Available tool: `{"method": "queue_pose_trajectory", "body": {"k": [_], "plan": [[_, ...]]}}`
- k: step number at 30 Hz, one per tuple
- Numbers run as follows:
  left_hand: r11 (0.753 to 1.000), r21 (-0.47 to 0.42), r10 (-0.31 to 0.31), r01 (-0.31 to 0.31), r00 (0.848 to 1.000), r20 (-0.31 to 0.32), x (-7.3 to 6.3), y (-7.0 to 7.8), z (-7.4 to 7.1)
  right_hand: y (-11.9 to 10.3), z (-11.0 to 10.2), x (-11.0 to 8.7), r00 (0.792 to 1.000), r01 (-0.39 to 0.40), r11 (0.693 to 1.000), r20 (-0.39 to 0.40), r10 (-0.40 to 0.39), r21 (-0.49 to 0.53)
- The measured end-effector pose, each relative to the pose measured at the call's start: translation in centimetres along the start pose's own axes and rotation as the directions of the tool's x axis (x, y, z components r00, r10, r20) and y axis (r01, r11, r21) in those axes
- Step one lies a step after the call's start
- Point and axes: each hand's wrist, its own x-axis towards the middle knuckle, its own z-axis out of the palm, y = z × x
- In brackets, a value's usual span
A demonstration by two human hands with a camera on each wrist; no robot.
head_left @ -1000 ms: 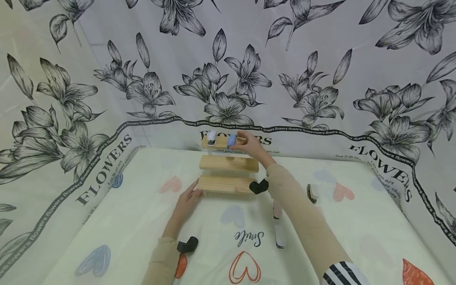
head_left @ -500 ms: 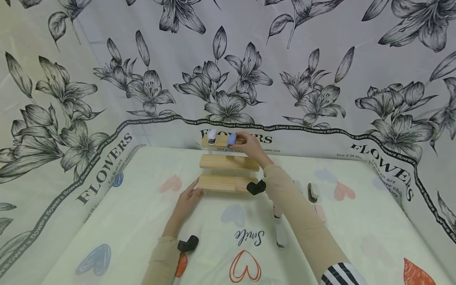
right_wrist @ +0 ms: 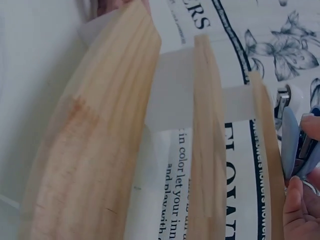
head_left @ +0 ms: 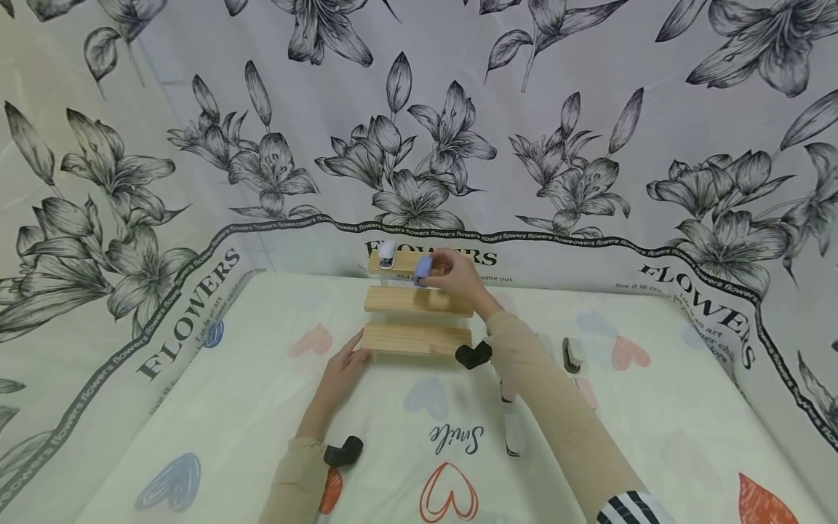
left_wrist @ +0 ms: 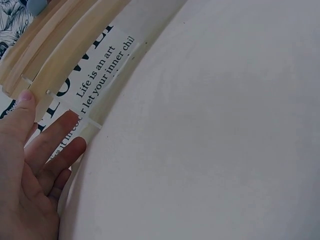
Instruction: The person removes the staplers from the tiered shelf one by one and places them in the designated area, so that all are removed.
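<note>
The right hand (head_left: 455, 279) reaches forward over a three-step wooden rack (head_left: 417, 301), its arm stretched out in a tan sleeve (head_left: 556, 415) with a striped cuff near the elbow. Its grip is clamped on a small blue stapler (head_left: 422, 271), pinched between fingertips and thumb. The stapler hangs in the air just in front of the top step and above the middle one, tilted, touching no shelf as far as the head view shows. In the right wrist view the blue stapler (right_wrist: 296, 145) sits at the far right edge, beside the top plank, with fingertips (right_wrist: 299, 207) curled beneath it.

A white stapler (head_left: 387, 254) stands on the left end of the top step, close to the blue one but apart from it.

The left hand (head_left: 345, 367) lies flat on the surface (head_left: 216, 407), palm down, fingers straight and slightly spread, its grip apart and holding nothing. Its fingertips touch the left front corner of the lowest step. The left wrist view shows the same fingers (left_wrist: 52, 137) laid against the clear foot of the rack (left_wrist: 65, 60).

On the surface to the right lie a dark stapler (head_left: 572, 355) and a white stapler (head_left: 513, 431), with something pink just beyond it, partly hidden by the sleeve. Black wrist mounts show on both forearms.
</note>
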Motion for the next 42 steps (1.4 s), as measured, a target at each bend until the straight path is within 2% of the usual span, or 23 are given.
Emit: {"method": "queue_pose_trajectory", "body": {"k": [7, 13, 17, 21, 25, 30, 36, 37, 39, 42], "plan": [[0.999, 0.004, 0.053, -0.053, 0.998, 0.018, 0.1, -0.3, 0.1, 0.5, 0.3, -1.6, 0.997, 0.072, 0.997, -0.012, -0.071, 0.03], [0.998, 0.024, 0.054, -0.055, 0.998, 0.016, 0.2, -0.6, 0.1, 0.9, 0.0, -3.4, 0.999, 0.05, 0.99, 0.004, -0.051, 0.131], [0.998, 0.024, 0.063, -0.063, 0.998, 0.001, 0.1, -0.6, 0.1, 0.5, -0.4, -4.9, 0.996, 0.082, 0.971, 0.027, -0.091, 0.224], [0.998, 0.019, 0.065, -0.066, 0.998, 0.012, 0.0, -0.8, 0.2, 0.3, -0.9, -6.8, 0.995, 0.074, 0.957, 0.04, -0.089, 0.281], [0.997, 0.002, 0.08, -0.08, 0.997, 0.025, 0.0, -0.7, 0.0, 2.1, -1.0, -7.9, 0.998, 0.036, 0.949, 0.042, -0.052, 0.315], [0.995, 0.001, 0.101, -0.101, 0.994, 0.031, 0.5, -0.3, -0.3, 3.3, -1.4, -9.3, 0.999, 0.012, 0.944, 0.036, -0.026, 0.33], [0.998, 0.018, 0.062, -0.063, 0.997, 0.036, 0.6, -0.3, -0.3, 3.5, -1.8, -11.2, 0.998, -0.024, 0.939, 0.063, 0.003, 0.344], [0.998, 0.016, 0.064, -0.065, 0.997, 0.036, 0.5, -0.3, -0.3, 3.3, -1.9, -11.6, 0.997, -0.029, 0.944, 0.072, 0.006, 0.33], [0.999, 0.004, 0.052, -0.052, 0.998, 0.043, 0.0, 0.6, -0.3, 2.9, -2.1, -12.4, 0.996, -0.033, 0.957, 0.091, 0.007, 0.288], [0.998, -0.005, 0.056, -0.056, 0.998, 0.041, -0.1, 0.5, -0.1, 2.4, -2.4, -13.6, 0.993, -0.033, 0.973, 0.117, 0.006, 0.227]]}}
